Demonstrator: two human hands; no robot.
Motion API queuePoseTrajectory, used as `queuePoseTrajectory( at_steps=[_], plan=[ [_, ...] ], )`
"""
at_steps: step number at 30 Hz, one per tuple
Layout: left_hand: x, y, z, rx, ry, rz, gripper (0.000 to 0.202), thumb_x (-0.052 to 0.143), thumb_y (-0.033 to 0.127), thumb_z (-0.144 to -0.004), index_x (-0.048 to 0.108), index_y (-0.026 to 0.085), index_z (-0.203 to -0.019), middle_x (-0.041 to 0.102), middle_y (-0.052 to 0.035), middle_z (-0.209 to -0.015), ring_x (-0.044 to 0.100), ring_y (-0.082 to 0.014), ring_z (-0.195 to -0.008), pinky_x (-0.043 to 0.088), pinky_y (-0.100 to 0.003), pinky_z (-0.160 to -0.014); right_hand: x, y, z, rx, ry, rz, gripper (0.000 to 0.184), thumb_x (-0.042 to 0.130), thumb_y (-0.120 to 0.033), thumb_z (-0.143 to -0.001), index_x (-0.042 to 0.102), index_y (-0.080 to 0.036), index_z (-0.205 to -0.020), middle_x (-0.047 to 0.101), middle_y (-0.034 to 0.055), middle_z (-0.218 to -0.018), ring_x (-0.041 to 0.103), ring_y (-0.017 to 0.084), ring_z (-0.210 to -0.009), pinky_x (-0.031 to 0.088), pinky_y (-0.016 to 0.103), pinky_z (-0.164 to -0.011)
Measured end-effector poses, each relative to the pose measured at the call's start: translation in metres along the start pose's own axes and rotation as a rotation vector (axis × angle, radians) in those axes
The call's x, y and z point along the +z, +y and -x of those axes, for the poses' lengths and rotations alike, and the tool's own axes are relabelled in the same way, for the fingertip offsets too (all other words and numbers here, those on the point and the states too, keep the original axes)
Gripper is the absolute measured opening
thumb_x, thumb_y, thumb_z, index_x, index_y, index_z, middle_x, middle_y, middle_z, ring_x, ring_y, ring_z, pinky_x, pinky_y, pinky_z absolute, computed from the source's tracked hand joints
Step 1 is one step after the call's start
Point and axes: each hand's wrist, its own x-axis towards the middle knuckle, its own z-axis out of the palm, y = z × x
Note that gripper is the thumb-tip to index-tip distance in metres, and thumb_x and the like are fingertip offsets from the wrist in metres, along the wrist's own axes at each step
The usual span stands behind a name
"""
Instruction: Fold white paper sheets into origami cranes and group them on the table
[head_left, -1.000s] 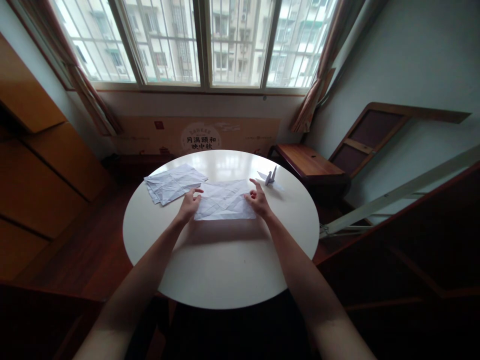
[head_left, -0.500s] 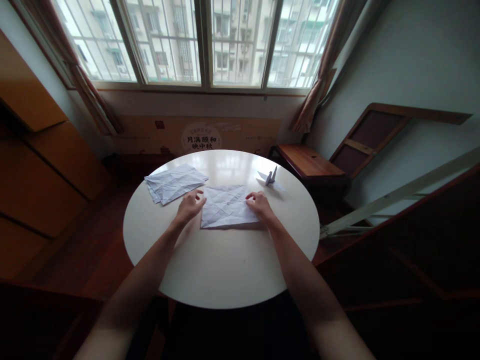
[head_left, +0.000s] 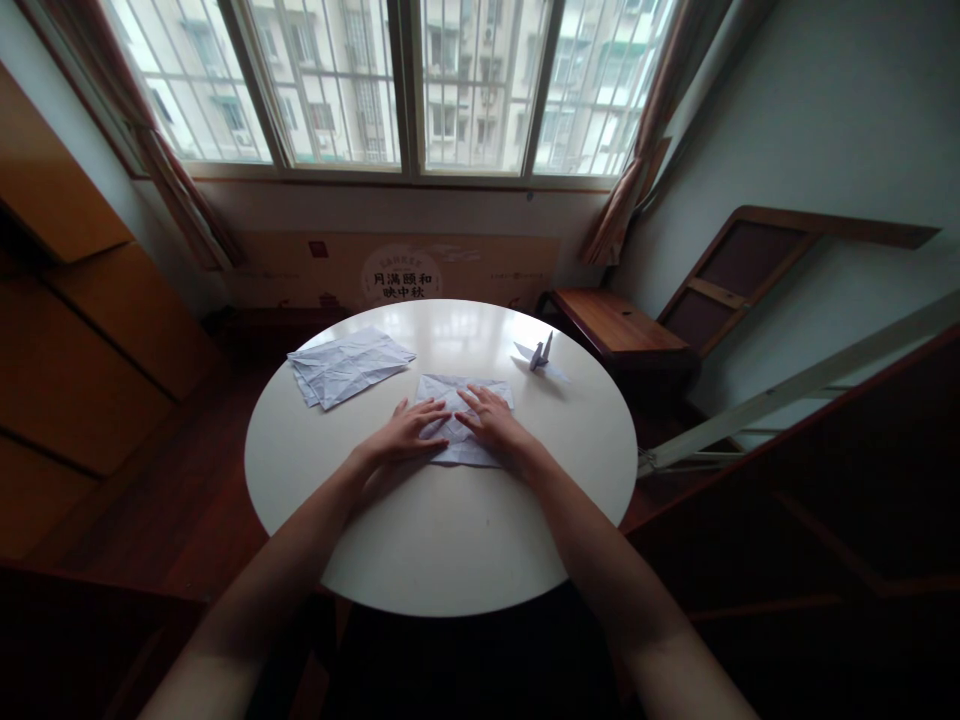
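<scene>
A creased white sheet of paper (head_left: 471, 456) lies on the round white table (head_left: 435, 550) in front of me. My left hand (head_left: 411, 428) rests on its left part with the fingers spread. On its right part lies my right hand (head_left: 491, 415), fingers stretched out and apart. The two hands nearly meet over the middle of the sheet and hide much of it. Back left on the table is a small stack of creased papers (head_left: 352, 365). A folded paper crane (head_left: 538, 357) stands at the back right.
Behind the table is a wall panel with printed characters (head_left: 403, 285) under a barred window (head_left: 345, 90). A wooden stool (head_left: 626, 325) stands past the table's right edge. Wooden cabinets (head_left: 82, 370) are on the left, and a pale metal rail (head_left: 810, 375) slants up on the right.
Both hands have moved inward from the sheet's side edges onto its middle, and their fingers have gone from curled to spread. The sheet has shifted slightly toward me. Stack and crane are unmoved.
</scene>
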Motion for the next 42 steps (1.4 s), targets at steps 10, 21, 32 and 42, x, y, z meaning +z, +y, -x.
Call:
queuePoseTrajectory(
  at_steps=[10,21,32,42],
  plan=[
    [-0.002,-0.001,-0.003,-0.114,-0.012,-0.052,0.060,0.044,0.053,-0.092,0.043,0.022,-0.143,0.031,-0.0123,-0.155,0.023,-0.0295,-0.145,0.010,-0.056,-0.116,-0.003,0.005,0.002,0.212,-0.148,0.082,0.062,0.023,-0.059,-0.096,0.024,-0.032,-0.151,0.012,0.0041,-0.162,0.007,0.034,-0.148,0.002,0.061,-0.114],
    [-0.003,-0.002,-0.002,-0.119,-0.004,-0.031,0.059,0.045,0.053,-0.091,0.045,0.024,-0.142,0.032,-0.0118,-0.154,0.024,-0.0291,-0.145,0.011,-0.055,-0.117,-0.004,0.010,0.000,0.245,-0.119,0.043,0.061,0.031,-0.055,-0.095,0.030,-0.028,-0.150,0.017,0.0053,-0.161,0.010,0.033,-0.147,0.006,0.059,-0.115],
    [0.001,-0.009,-0.002,-0.089,0.022,-0.008,0.059,0.046,0.054,-0.090,0.046,0.024,-0.141,0.035,-0.0123,-0.153,0.025,-0.0298,-0.144,0.012,-0.056,-0.116,-0.006,0.010,0.001,0.246,-0.109,0.019,0.060,0.038,-0.054,-0.094,0.034,-0.028,-0.148,0.020,0.0056,-0.160,0.012,0.033,-0.147,0.007,0.059,-0.115],
    [0.001,-0.009,-0.001,-0.083,0.044,0.015,0.058,0.048,0.054,-0.090,0.049,0.024,-0.139,0.037,-0.0120,-0.152,0.027,-0.0298,-0.144,0.013,-0.055,-0.116,-0.007,0.009,0.001,0.244,-0.105,0.021,0.060,0.038,-0.054,-0.094,0.036,-0.028,-0.147,0.021,0.0061,-0.160,0.013,0.033,-0.147,0.008,0.059,-0.115]
  ],
)
